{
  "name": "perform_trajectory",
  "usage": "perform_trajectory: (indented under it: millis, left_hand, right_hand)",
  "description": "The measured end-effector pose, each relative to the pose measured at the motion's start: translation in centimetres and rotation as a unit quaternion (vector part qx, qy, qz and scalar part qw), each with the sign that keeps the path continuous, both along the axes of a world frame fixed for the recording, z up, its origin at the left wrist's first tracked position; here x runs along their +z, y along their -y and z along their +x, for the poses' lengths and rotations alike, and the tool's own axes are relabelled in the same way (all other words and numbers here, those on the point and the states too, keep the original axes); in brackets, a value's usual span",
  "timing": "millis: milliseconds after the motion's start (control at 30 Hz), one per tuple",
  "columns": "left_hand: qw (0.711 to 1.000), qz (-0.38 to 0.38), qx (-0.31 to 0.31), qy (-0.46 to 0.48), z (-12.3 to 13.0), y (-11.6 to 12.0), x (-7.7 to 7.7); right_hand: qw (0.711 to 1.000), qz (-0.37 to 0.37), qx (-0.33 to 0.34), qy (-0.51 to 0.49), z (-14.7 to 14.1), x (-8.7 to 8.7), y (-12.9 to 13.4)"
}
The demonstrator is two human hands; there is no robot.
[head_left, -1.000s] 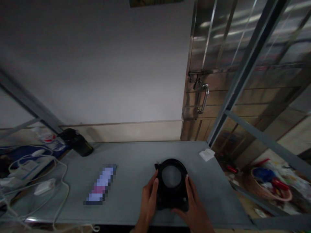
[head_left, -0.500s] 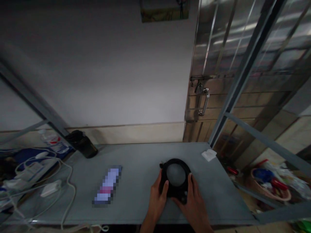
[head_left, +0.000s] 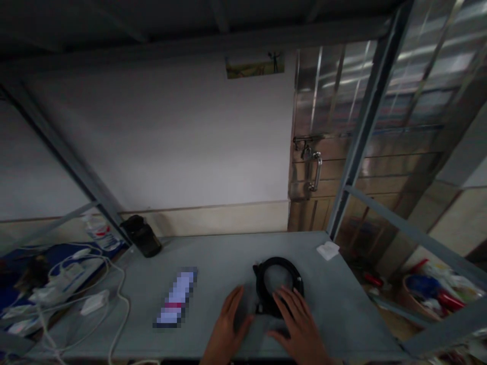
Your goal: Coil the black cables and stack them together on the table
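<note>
Ring (head_left: pixel 260 286) on table (head_left: pixel 213 253), left hand (head_left: pixel 228 322) now off it, right hand (head_left: pixel 299 324) over its edge, grips open

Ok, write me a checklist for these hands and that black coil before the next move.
1. Black coil lying on the table: ok.
2. Left hand holding the coil: not ok; it is open, beside it.
3. Right hand touching the coil: cannot tell; its fingers overlap the near rim.
4. Phone clear of the coil: ok, off to the left.
5. Scrap of paper clear of both hands: ok, farther back.
</note>
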State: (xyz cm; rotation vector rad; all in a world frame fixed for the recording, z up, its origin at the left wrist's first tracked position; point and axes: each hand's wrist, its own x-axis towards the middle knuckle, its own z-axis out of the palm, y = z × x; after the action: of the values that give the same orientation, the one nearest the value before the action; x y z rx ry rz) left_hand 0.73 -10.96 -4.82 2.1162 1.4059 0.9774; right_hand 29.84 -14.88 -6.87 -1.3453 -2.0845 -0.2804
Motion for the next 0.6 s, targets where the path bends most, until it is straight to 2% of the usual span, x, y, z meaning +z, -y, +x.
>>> perform_trajectory:
  millis: [100, 167, 267, 367, 467, 600]
  left_hand:
    - [0.996, 0.059, 0.064, -0.011, -3.1, -0.1, -1.2]
    - [0.99, 0.098, 0.1, -0.008, -4.1, 0.0, -1.7]
    - [0.982, 0.149, 0.118, -0.016, -4.1, 0.3, -1.9]
    - [0.975, 0.18, 0.119, -0.048, -3.3, 0.7, -1.6]
    - [0.97, 0.189, 0.13, -0.082, -2.8, 0.8, -1.3]
    - [0.965, 0.2, 0.144, -0.09, -2.8, 1.0, -1.0]
  right_hand:
    - [1.0, 0.012, -0.027, 0.008, -1.2, -1.4, -1.3]
    - [0.998, 0.003, -0.054, 0.009, -1.6, -2.5, -2.3]
    - [0.998, 0.01, -0.055, 0.03, -1.2, -3.9, -3.8]
    - [0.997, 0.026, -0.036, 0.059, 0.2, -4.7, -5.4]
    - [0.997, 0.012, -0.038, 0.064, 1.9, -4.2, -7.0]
    - [0.999, -0.019, -0.046, 0.018, 3.9, -2.1, -8.1]
